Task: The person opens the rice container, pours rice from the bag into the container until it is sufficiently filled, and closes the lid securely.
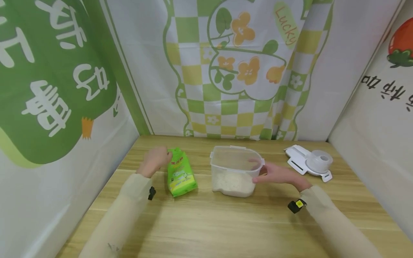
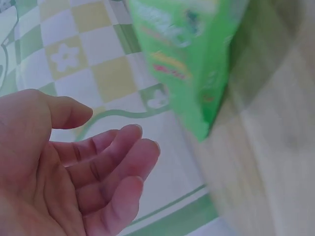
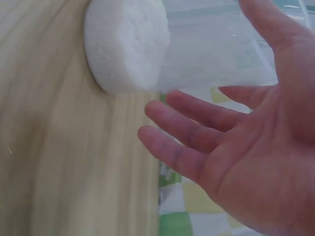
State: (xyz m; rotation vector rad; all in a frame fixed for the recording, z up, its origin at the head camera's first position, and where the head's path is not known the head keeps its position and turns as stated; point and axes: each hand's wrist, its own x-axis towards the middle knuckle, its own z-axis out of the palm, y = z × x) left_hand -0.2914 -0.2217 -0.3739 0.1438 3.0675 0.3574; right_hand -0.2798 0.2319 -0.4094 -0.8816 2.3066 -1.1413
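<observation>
A bright green printed bag (image 1: pixel 181 175) stands on the table at left centre. My left hand (image 1: pixel 155 160) is beside its top; in the left wrist view, the left hand (image 2: pixel 83 167) has loosely bent fingers and a gap separates it from the green bag (image 2: pixel 189 59). To the right stands a clear lidless plastic container (image 1: pixel 237 168), its lower part filled with white grainy contents (image 1: pixel 233 182). My right hand (image 1: pixel 274 173) is at the container's right side, thumb and fingers spread. The right wrist view shows the right hand (image 3: pixel 236 142) with an empty palm; whether its fingers touch the container (image 3: pixel 211 49) is unclear.
A white lid (image 1: pixel 298 159) with a round translucent cup (image 1: pixel 318 161) on it lies at the right of the wooden table (image 1: pixel 206 225). A patterned curtain (image 1: pixel 238 118) hangs along the back edge, and printed cloth walls stand at both sides.
</observation>
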